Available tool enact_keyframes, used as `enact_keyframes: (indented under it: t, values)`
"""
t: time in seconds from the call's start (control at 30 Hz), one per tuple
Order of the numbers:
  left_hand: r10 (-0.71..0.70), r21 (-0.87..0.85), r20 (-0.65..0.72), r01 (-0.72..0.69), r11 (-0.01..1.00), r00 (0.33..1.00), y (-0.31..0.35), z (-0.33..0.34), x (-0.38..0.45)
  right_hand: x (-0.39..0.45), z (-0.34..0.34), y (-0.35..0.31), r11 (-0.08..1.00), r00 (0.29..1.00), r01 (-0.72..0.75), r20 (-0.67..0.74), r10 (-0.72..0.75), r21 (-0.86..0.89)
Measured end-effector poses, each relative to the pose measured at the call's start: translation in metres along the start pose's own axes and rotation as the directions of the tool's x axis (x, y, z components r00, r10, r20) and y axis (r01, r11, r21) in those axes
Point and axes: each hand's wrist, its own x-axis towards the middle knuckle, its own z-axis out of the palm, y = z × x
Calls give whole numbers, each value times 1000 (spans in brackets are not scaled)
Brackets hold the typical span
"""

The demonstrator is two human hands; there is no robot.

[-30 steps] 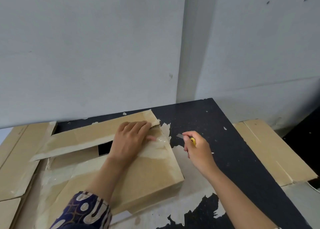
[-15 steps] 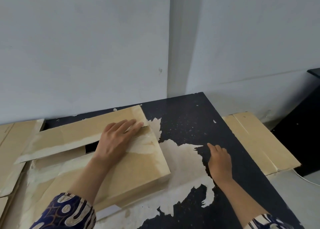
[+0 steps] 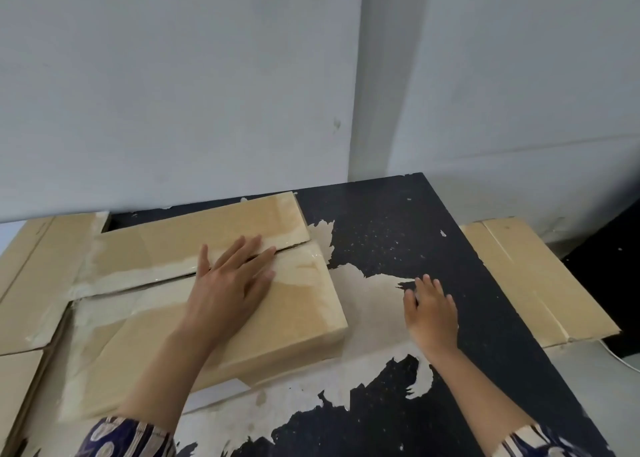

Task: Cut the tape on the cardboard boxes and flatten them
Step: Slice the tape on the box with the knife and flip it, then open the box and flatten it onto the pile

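A: Where is the cardboard box (image 3: pixel 277 321) now?
B: It lies on the black table (image 3: pixel 398 221), on the left half, with its right end near the middle of the table. The top is two flaps that meet in a seam, and the far flap (image 3: pixel 207 235) is at about 11 o'clock from the near one

A: And the left hand (image 3: pixel 232 283)?
B: It lies flat on top of the box, fingers straight and a little spread, pointing to about 1 o'clock. The fingertips cross the seam and touch the far flap. It grasps nothing, it only presses

A: Is there tape?
B: Yes, shiny clear tape (image 3: pixel 138 276) runs along the seam, and more of it covers the left part of the box

A: What does the right hand (image 3: pixel 431 314) do?
B: It rests palm down on the table, at 3 o'clock from the box and apart from it. Its fingers are straight and released, holding nothing. It lies where the black surface is peeled off and a pale patch (image 3: pixel 367 290) shows

A: Other cardboard?
B: A flattened piece (image 3: pixel 533 276) lies beyond the right edge of the table, at 3 o'clock, and flat pieces (image 3: pixel 31 276) lie at 9 o'clock, beside the box. Both patterned sleeves (image 3: pixel 128 439) show at 6 o'clock
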Motion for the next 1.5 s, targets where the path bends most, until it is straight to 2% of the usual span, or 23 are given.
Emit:
enact_keyframes:
  t: [0.1, 0.2, 0.27, 0.3, 0.33, 0.4, 0.47, 0.53, 0.6, 0.63, 0.7, 0.77, 0.87, 1.0, 1.07, 1.1, 1.17, 1.27, 1.33, 1.4, 1.5]
  values:
    - [-161, -48, -139, 156, 987, 977, 0, -7, -26, 11, -8, -28, 989, 999, -2, -43, 8, 150]
    - [-348, -111, -282, 330, 937, 894, 4, -12, -50, 11, -25, -76, 913, 975, 173, -197, -105, 370]
    - [-494, -147, -184, 473, 868, 850, 9, -13, -60, 5, -40, -120, 821, 931, 336, -293, -216, 461]
    - [-556, -162, -111, 537, 828, 824, 12, -12, -64, 2, -45, -141, 773, 912, 398, -305, -274, 494]
    - [-578, -150, -102, 562, 813, 809, 14, -8, -67, -2, -50, -160, 729, 889, 456, -301, -345, 511]
    - [-531, -131, -106, 518, 845, 841, 16, -4, -72, -8, -53, -191, 675, 820, 564, -226, -526, 476]
    - [-456, -104, -136, 445, 889, 880, 12, -3, -72, -6, -50, -208, 680, 731, 658, -57, -680, 324]
    - [-376, -75, -149, 369, 926, 914, 5, -3, -73, 2, -44, -210, 680, 676, 715, 89, -731, 163]
    - [-314, -70, -163, 306, 949, 935, -5, -1, -74, 12, -40, -206, 674, 658, 735, 162, -735, 74]
    - [-281, -77, -166, 271, 959, 945, -10, -1, -73, 13, -39, -205, 650, 642, 760, 140, -754, 19]
    - [-223, -86, -157, 212, 974, 962, -22, -1, -68, 16, -39, -207, 598, 597, 795, -49, -801, -99]
    - [-154, -72, -163, 144, 987, 975, -39, -1, -62, 20, -44, -209, 599, 565, 783, -215, -797, -164]
    - [-103, -100, -125, 91, 991, 987, -71, -7, -47, 22, -66, -211, 628, 566, 734, -277, -776, -259]
    - [-199, 39, -21, 199, 979, 980, -103, -18, -19, 22, -98, -208, 686, 614, 655, -307, -727, -317]
    - [-341, 126, -7, 339, 932, 940, -101, -26, -1, 25, -110, -204, 698, 659, 636, -240, -713, -329]
    - [-408, 154, 17, 400, 903, 913, -100, -27, 8, 28, -118, -202, 721, 709, 620, -172, -684, -309]
    - [-478, 136, 37, 469, 872, 878, -95, -29, 25, 34, -130, -195, 775, 767, 587, -146, -625, -236]
    - [-562, -88, 108, 571, 816, 820, -77, -27, 48, 46, -140, -192, 841, 818, 463, -230, -527, -281]
    - [-656, -216, 170, 677, 704, 736, -60, -23, 60, 53, -137, -190, 852, 883, 317, -197, -425, -417]
    - [-710, -170, 231, 746, 644, 665, -48, -18, 67, 58, -126, -190, 806, 927, 244, -114, -356, -539]
    - [-716, -65, 225, 743, 666, 661, -44, -12, 67, 62, -96, -194, 796, 939, 315, 44, -342, -516]
